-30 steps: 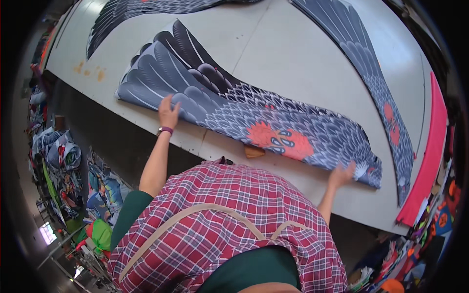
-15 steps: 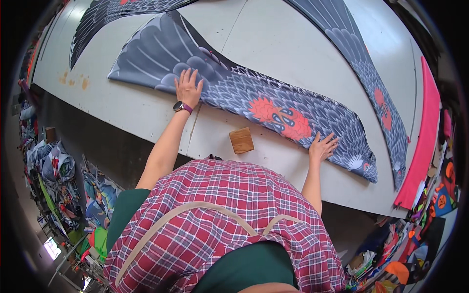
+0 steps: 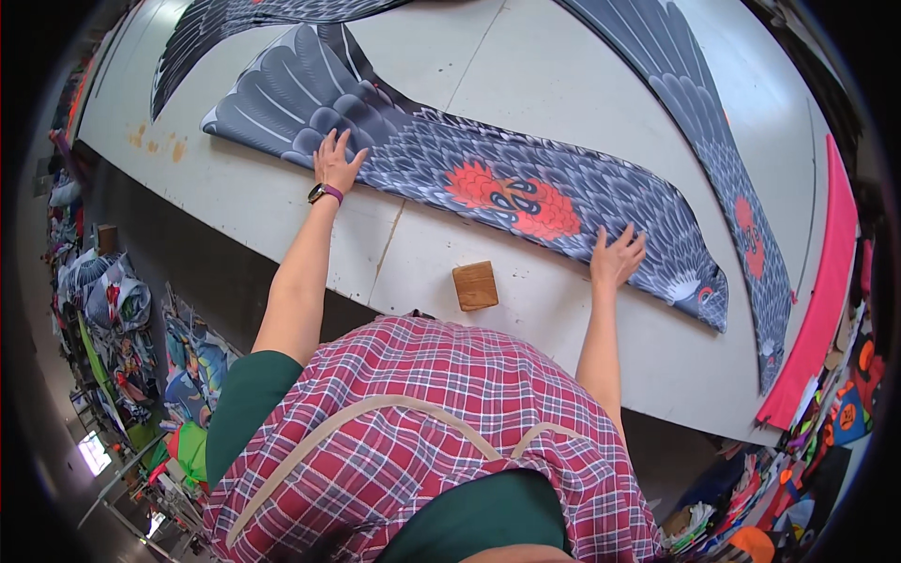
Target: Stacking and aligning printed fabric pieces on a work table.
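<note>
A grey feather-printed, bird-shaped fabric panel (image 3: 422,155) lies slanted across the white table, tail fanned at the left and head with an eye at the right. Two red patches mark its middle. My left hand (image 3: 336,167), with a watch (image 3: 324,193) on its wrist, rests on the near edge by the tail, fingers spread. On the near edge towards the head, my right hand (image 3: 617,261) lies with its fingers apart. Neither hand grips anything. Between my arms, close to the table's near edge, sits a small wooden block (image 3: 476,286).
Similar printed panels lie at the far left (image 3: 225,28) and at the right (image 3: 718,141) of the table (image 3: 582,89). A pink fabric strip (image 3: 826,300) runs along the right edge. Heaped coloured fabrics stand beyond the table at the left (image 3: 117,300) and lower right (image 3: 760,497).
The panel under my hands has shifted away from me and to the left over the table, both hands moving with it. The gap between it and the wooden block has widened.
</note>
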A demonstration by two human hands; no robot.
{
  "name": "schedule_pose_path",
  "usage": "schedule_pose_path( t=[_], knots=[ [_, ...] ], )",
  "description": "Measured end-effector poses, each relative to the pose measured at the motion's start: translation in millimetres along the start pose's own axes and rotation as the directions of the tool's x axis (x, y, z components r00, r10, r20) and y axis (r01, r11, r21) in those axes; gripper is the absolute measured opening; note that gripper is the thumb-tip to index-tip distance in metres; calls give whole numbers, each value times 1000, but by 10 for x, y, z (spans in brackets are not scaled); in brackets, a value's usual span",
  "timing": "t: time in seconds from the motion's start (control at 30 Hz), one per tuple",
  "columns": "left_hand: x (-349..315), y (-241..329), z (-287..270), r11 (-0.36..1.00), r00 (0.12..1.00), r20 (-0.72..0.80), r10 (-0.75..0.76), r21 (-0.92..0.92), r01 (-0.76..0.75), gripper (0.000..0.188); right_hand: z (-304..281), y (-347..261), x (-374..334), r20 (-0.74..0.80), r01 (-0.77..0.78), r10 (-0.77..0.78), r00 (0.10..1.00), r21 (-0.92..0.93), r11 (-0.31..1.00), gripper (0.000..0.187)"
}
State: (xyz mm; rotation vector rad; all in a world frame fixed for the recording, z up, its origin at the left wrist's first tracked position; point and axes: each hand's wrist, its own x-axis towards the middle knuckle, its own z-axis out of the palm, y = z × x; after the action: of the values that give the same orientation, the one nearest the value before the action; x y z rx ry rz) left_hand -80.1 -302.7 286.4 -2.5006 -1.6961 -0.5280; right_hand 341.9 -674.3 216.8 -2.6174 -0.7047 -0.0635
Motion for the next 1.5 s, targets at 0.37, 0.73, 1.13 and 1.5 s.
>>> schedule_pose_path(
  t=[0.37, 0.73, 1.13, 1.5],
  knots=[
    [8, 600, -112, 1000, 984, -180, 1, 5, 0, 63, 37, 381, 85, -155, 45, -65, 986, -130, 991, 74],
    [-275, -225, -359, 997, 984, -160, -76, -36, 71, 63, -101, -197, -77, -153, 156, -171, 973, -106, 982, 72],
    [-215, 112, -243, 998, 963, -269, -3, 56, 19, 63, -36, -35, -187, -218, 125, -158, 963, -159, 979, 71],
    [170, -683, -231, 982, 962, -247, -120, 113, 152, 59, 9, -55, 191, -202, 203, -201, 959, -9, 979, 68]
  ],
)
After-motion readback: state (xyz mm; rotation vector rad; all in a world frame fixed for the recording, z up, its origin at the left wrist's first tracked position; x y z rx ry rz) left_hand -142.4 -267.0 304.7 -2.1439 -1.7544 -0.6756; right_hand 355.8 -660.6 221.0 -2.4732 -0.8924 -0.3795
